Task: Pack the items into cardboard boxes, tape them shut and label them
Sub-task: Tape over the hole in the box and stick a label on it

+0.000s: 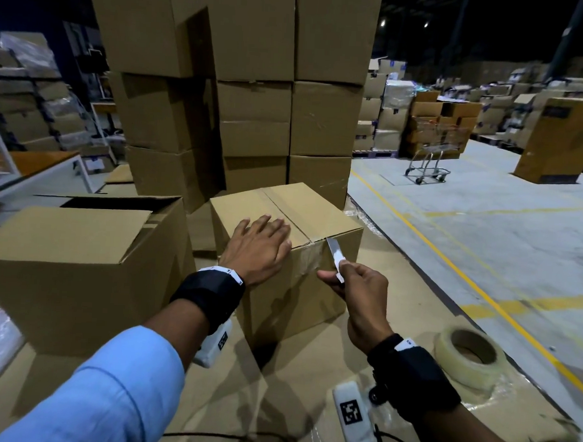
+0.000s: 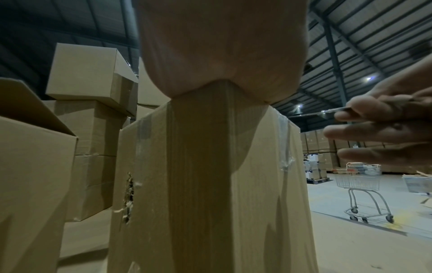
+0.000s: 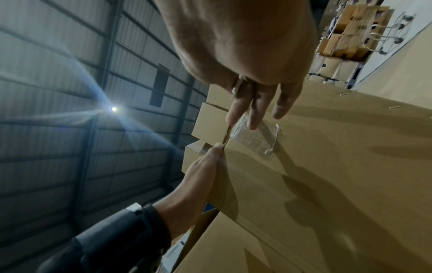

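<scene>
A closed cardboard box [image 1: 300, 288] stands on flattened cardboard, with clear tape along its top seam and down its near side. My left hand [image 1: 262, 243] lies flat on the box top, fingers straight, beside the seam. My right hand [image 1: 344, 276] pinches a thin metal blade [image 1: 333, 251], whose tip touches the tape at the box's near top edge. In the left wrist view the palm [image 2: 222, 46] presses on the box corner [image 2: 210, 184], and the blade [image 2: 327, 111] shows at the right. In the right wrist view the blade [image 3: 228, 133] meets the wrinkled tape [image 3: 254, 138].
A roll of clear tape [image 1: 471, 354] lies on the cardboard at the right. An open box [image 1: 80, 278] stands at the left. A tall stack of boxes [image 1: 254, 119] rises behind. On the concrete floor with yellow lines stands a shopping cart [image 1: 430, 156].
</scene>
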Demonstrator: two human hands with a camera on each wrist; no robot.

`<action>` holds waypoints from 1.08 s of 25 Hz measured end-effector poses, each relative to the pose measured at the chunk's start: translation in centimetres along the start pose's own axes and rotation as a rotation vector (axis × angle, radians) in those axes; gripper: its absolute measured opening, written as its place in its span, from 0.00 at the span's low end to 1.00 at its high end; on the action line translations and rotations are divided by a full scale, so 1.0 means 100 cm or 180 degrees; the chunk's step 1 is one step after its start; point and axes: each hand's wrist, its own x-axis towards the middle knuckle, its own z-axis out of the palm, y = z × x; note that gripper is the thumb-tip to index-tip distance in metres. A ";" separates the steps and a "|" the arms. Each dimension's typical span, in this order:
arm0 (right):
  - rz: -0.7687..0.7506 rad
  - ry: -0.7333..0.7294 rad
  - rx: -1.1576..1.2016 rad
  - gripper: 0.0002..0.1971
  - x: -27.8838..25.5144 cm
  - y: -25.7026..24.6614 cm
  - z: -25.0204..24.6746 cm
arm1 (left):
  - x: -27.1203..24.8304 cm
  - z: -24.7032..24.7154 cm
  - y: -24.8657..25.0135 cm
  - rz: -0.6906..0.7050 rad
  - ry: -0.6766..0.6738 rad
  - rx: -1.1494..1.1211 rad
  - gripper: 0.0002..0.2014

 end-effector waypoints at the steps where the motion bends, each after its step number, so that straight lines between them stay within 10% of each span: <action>1: -0.0007 0.0017 -0.0012 0.11 0.000 0.001 0.001 | 0.000 0.000 0.000 0.0000 0.0014 0.0009 0.28; 27: -0.0038 0.0133 0.0062 0.11 0.006 0.002 0.009 | 0.004 0.002 -0.006 -0.0008 0.0042 -0.0058 0.27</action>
